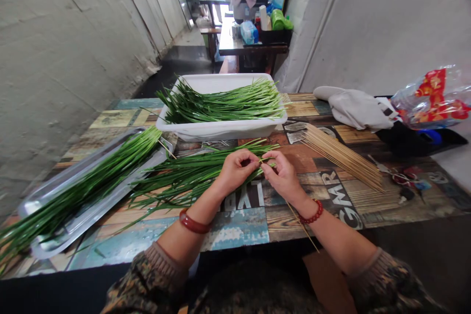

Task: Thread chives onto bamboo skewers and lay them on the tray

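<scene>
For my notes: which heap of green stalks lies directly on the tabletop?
The heap beside the left hand; the others lie in the white tub and on the metal tray.

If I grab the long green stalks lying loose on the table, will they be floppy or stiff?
The green stalks would probably bend and flop, since they are long and thin, and some curve. Each one is likely light, being so narrow. They might feel a bit slippery, because they look shiny.
</scene>
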A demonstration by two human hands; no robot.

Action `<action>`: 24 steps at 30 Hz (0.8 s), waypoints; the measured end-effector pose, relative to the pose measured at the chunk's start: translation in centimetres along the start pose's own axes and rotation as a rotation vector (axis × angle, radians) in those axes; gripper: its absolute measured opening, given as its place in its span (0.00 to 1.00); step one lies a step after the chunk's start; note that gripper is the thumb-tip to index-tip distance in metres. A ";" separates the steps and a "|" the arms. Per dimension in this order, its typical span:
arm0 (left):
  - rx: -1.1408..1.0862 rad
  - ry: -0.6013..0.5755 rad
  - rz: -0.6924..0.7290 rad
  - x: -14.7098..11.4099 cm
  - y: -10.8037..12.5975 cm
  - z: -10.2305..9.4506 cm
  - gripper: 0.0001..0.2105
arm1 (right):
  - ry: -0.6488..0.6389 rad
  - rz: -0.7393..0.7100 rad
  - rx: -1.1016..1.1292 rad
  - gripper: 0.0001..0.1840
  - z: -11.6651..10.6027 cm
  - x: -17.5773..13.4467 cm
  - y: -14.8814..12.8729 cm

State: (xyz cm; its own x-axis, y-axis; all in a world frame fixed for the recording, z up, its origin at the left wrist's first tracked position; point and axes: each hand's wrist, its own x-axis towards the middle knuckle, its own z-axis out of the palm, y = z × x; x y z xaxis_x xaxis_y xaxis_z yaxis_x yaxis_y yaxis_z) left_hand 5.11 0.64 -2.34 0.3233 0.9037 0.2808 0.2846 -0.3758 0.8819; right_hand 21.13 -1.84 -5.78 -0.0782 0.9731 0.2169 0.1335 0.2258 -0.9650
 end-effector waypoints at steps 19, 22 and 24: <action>-0.143 -0.137 -0.236 0.2 0.6 -1.3 0.15 | -0.071 -0.012 -0.010 0.18 -1.4 0.2 -0.8; -0.184 -0.120 -0.249 0.1 0.5 -1.2 0.15 | -0.139 -0.059 -0.198 0.14 -1.3 0.1 -1.0; -0.189 -0.131 -0.248 0.0 0.6 -1.1 0.16 | -0.148 -0.087 -0.266 0.13 -1.2 0.0 -1.2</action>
State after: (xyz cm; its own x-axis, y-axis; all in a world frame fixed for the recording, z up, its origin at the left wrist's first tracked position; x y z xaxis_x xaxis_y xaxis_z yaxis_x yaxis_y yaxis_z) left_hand 4.30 0.66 -1.39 0.3818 0.9242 0.0086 0.2006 -0.0920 0.9753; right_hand 22.19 -2.03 -4.39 -0.2411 0.9366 0.2542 0.3718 0.3311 -0.8672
